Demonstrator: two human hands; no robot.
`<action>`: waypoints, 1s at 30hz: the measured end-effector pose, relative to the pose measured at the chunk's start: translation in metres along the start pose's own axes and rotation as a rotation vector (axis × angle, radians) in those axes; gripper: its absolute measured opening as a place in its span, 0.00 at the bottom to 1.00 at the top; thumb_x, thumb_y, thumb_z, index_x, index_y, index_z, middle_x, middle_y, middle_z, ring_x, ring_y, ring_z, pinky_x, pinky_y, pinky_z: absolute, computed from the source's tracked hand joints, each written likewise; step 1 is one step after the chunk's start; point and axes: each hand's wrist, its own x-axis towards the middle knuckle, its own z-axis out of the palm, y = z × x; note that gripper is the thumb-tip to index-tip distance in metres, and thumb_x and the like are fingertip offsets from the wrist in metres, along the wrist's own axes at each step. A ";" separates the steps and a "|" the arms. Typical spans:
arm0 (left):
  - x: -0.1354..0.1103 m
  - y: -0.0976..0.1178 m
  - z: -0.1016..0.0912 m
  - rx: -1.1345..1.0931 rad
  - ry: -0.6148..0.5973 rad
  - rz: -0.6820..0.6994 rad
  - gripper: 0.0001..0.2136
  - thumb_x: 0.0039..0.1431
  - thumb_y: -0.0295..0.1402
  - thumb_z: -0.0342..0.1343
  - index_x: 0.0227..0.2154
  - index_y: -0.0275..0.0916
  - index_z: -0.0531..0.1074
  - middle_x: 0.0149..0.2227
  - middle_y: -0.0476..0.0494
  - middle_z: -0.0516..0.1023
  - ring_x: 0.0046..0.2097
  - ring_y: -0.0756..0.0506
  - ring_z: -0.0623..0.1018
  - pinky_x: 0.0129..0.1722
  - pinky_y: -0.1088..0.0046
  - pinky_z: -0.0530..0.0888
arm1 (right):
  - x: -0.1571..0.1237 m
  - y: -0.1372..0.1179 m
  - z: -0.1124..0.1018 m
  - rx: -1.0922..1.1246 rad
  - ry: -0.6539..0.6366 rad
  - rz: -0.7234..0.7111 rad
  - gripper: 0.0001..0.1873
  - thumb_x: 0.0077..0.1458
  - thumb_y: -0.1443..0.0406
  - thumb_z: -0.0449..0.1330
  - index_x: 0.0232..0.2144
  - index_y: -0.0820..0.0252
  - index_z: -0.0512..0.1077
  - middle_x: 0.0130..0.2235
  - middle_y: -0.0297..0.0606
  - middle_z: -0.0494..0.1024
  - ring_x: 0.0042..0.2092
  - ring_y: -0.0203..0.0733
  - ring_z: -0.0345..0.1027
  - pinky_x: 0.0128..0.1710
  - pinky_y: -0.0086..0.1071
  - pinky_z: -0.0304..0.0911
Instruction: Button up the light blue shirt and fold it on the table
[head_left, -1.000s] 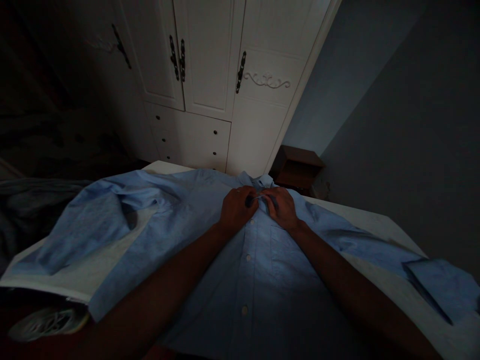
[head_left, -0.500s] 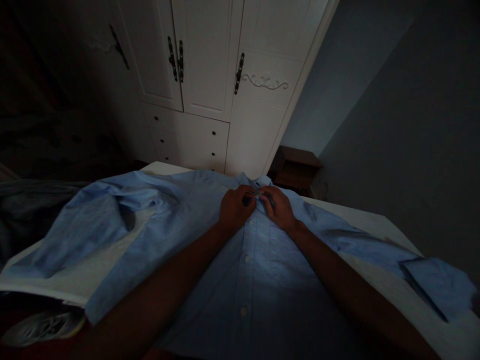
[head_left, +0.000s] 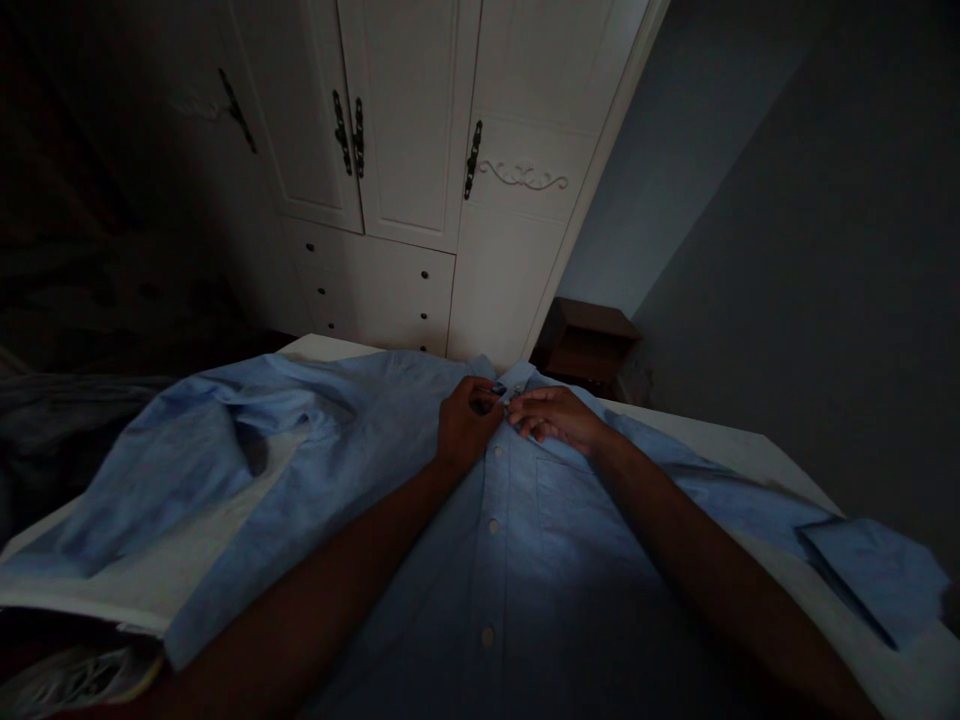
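Note:
A light blue button-up shirt (head_left: 420, 500) lies front side up, its sleeves spread to both sides and its collar at the far end. Just below the collar, my left hand (head_left: 469, 425) pinches the edge of the front placket between thumb and fingers. Opposite it, my right hand (head_left: 559, 415) has its fingertips together on the placket, beside a small pale button. The exact grip of those fingertips is hard to make out in the dim light. Further buttons (head_left: 493, 526) run down the placket towards me, and a chest pocket (head_left: 574, 500) sits below my right hand.
The shirt rests on a white table (head_left: 720, 430). Behind stands a white wardrobe (head_left: 405, 130) with dark handles and drawers. A brown wooden cabinet (head_left: 592, 330) is at the back right. A shoe (head_left: 75, 680) shows at the lower left, dark fabric (head_left: 67, 430) at the left.
My right hand has turned flatter and shifted slightly down, its fingers now reaching across to the placket. My left hand keeps its pinch. The view has tipped slightly upwards.

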 end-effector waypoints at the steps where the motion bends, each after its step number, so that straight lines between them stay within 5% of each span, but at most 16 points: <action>1: 0.000 0.000 0.000 -0.008 -0.001 -0.001 0.12 0.46 0.24 0.61 0.35 0.39 0.70 0.30 0.49 0.80 0.32 0.49 0.79 0.36 0.73 0.75 | 0.000 0.000 0.001 0.046 0.008 0.028 0.10 0.43 0.64 0.69 0.29 0.64 0.76 0.29 0.40 0.80 0.24 0.34 0.72 0.18 0.22 0.63; 9: 0.001 0.000 0.000 -0.070 -0.042 -0.021 0.11 0.48 0.26 0.61 0.36 0.38 0.70 0.30 0.48 0.80 0.33 0.48 0.80 0.36 0.72 0.75 | 0.005 0.012 0.007 0.216 0.065 0.102 0.07 0.44 0.68 0.69 0.27 0.65 0.75 0.26 0.37 0.78 0.22 0.31 0.70 0.16 0.20 0.60; 30: 0.004 0.002 -0.002 -0.070 0.004 -0.106 0.11 0.45 0.26 0.59 0.34 0.38 0.69 0.24 0.53 0.76 0.28 0.50 0.76 0.29 0.76 0.71 | 0.004 0.007 0.003 0.067 0.017 0.037 0.12 0.37 0.64 0.71 0.25 0.64 0.75 0.23 0.35 0.77 0.22 0.31 0.68 0.17 0.22 0.57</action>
